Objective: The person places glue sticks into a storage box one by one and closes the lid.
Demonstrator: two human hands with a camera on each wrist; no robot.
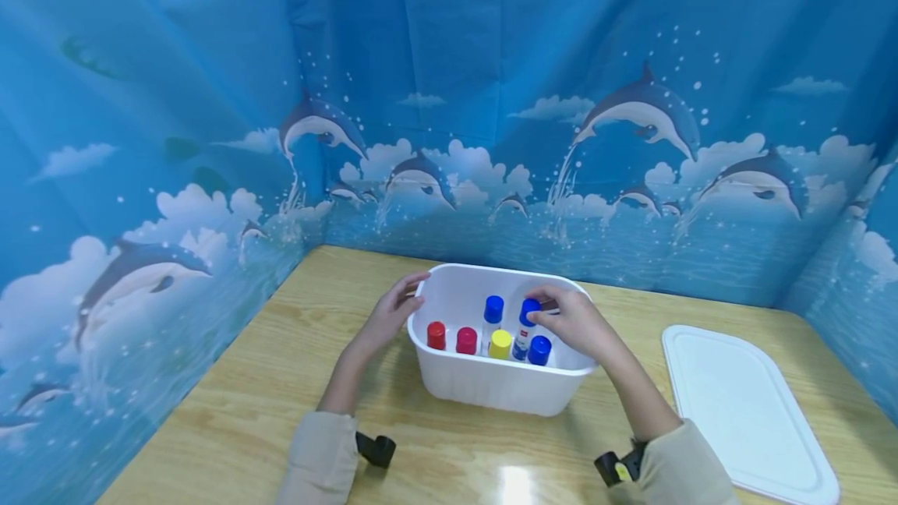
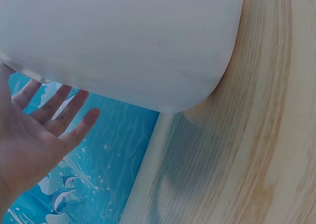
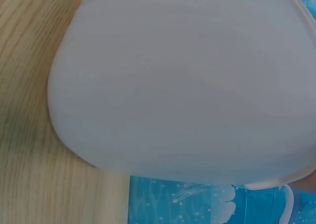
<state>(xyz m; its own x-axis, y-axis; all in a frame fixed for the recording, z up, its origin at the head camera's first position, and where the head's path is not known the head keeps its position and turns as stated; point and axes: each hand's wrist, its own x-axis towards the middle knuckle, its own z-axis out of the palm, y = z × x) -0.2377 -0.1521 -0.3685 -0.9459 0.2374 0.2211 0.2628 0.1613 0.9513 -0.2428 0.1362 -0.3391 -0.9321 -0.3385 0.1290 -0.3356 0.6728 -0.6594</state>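
Blue-capped tube (image 1: 523, 333) inside white bin (image 1: 491, 386) is pinched by right hand (image 1: 575, 322) at three o'clock, left hand (image 1: 387, 319) spread at nine.

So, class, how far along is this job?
Done: five other tubes sit in the bin. In hand: the right hand pinches a blue-capped stick; entering or leaving, I can't tell. Remaining: perhaps releasing it and fitting the lid, which lies apart.

Held tube (image 1: 520, 347): lbl (image 1: 523, 335) txt illeg.

A white lid (image 1: 747, 411) is lying on the wooden table (image 1: 238, 419). A blue dolphin-print curtain (image 1: 456, 45) is hanging behind.
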